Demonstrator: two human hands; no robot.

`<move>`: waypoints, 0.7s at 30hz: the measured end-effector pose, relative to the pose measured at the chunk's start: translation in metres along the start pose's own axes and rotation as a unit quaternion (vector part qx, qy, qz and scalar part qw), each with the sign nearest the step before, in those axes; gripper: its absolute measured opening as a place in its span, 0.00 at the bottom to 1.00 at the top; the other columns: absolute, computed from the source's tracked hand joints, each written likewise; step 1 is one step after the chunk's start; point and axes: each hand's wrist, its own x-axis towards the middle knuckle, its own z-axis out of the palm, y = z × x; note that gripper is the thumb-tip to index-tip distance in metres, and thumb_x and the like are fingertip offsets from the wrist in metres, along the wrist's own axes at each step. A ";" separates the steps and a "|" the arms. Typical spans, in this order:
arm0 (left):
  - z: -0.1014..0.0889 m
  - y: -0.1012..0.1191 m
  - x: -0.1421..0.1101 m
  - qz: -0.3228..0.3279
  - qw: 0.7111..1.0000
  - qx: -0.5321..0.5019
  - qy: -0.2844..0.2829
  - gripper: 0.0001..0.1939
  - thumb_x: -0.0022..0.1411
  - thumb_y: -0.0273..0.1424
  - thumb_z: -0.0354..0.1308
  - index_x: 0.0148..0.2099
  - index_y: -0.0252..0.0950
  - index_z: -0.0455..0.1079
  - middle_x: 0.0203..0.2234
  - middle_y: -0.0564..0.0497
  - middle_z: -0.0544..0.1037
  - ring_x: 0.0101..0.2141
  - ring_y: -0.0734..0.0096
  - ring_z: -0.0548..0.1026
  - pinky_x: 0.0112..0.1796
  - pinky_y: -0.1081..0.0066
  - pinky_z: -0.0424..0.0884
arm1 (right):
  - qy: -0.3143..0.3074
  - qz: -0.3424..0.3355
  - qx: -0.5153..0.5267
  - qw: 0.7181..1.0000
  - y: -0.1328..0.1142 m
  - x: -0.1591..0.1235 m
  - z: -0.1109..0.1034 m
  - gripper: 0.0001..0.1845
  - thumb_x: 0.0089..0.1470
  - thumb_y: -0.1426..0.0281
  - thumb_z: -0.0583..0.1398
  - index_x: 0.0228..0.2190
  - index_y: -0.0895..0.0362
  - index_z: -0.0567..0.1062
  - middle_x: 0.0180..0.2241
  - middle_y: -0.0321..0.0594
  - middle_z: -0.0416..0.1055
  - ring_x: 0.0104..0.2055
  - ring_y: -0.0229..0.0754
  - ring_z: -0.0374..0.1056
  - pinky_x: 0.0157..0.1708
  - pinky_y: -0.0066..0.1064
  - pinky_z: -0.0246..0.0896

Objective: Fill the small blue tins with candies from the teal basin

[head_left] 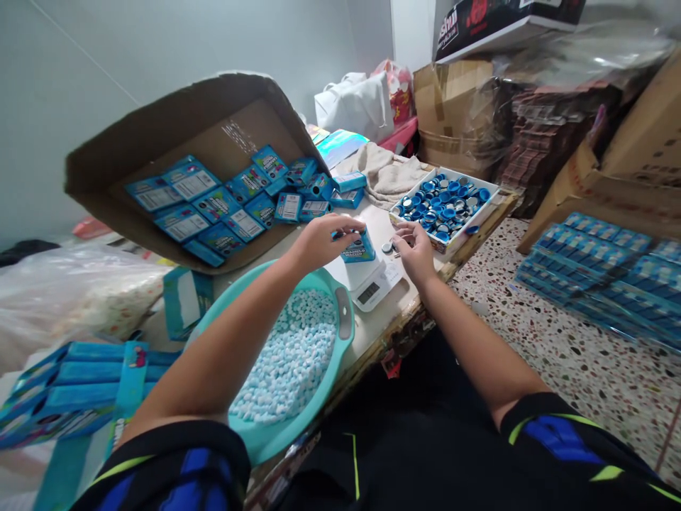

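Observation:
My left hand (323, 238) is closed on a small blue box (360, 248) that stands on a white kitchen scale (367, 284). My right hand (415, 248) hovers just right of the scale, fingers curled, beside a small round cap (386, 248) lying on the table; whether the fingers pinch anything is hidden. A teal basin (340, 319) full of small white and blue candies (290, 355) sits under my left forearm.
A tilted cardboard box (159, 135) holds several blue packets. A white tray (492, 195) of blue and silver caps stands at the table's far right. Flat blue cartons (69, 390) lie left. Wrapped blue packs (601, 273) rest on the speckled floor.

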 end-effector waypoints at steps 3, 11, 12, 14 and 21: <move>0.001 -0.003 0.000 -0.005 0.999 0.005 0.044 0.13 0.66 0.34 0.63 0.51 0.37 0.81 0.44 0.43 0.85 0.39 0.66 0.80 0.43 0.65 0.77 | 0.008 -0.001 0.009 1.000 0.002 0.000 0.000 0.17 0.52 0.60 0.63 0.43 0.51 0.73 0.35 0.37 0.74 0.35 0.43 0.71 0.36 0.38 0.71; -0.032 0.010 -0.026 -0.132 0.979 0.149 0.044 0.14 0.66 0.41 0.61 0.44 0.37 0.78 0.36 0.46 0.82 0.34 0.65 0.76 0.38 0.66 0.71 | 0.015 -0.012 -0.017 1.000 0.004 0.001 -0.003 0.15 0.54 0.60 0.62 0.43 0.51 0.73 0.34 0.38 0.75 0.36 0.45 0.72 0.39 0.41 0.72; -0.041 0.016 -0.038 -0.151 0.972 0.179 0.025 0.15 0.67 0.43 0.60 0.43 0.37 0.78 0.35 0.47 0.82 0.34 0.64 0.76 0.37 0.66 0.70 | 0.004 -0.020 -0.026 0.999 0.004 0.000 -0.003 0.15 0.54 0.60 0.62 0.44 0.51 0.73 0.36 0.39 0.75 0.37 0.45 0.72 0.39 0.42 0.72; -0.056 0.025 -0.068 -0.184 0.954 0.236 -0.008 0.17 0.69 0.46 0.57 0.44 0.38 0.78 0.36 0.47 0.82 0.34 0.62 0.77 0.36 0.65 0.68 | -0.040 -0.044 -0.052 0.997 0.005 -0.003 -0.002 0.17 0.56 0.61 0.62 0.47 0.50 0.73 0.41 0.43 0.77 0.41 0.48 0.74 0.41 0.44 0.74; -0.042 0.016 -0.163 -0.330 0.883 0.165 -0.292 0.31 0.61 0.55 0.58 0.55 0.39 0.76 0.53 0.40 0.79 0.50 0.48 0.79 0.46 0.61 0.72 | -0.235 -0.127 -0.111 0.957 0.005 -0.013 0.004 0.30 0.59 0.56 0.64 0.60 0.48 0.70 0.57 0.50 0.76 0.56 0.56 0.74 0.59 0.56 0.70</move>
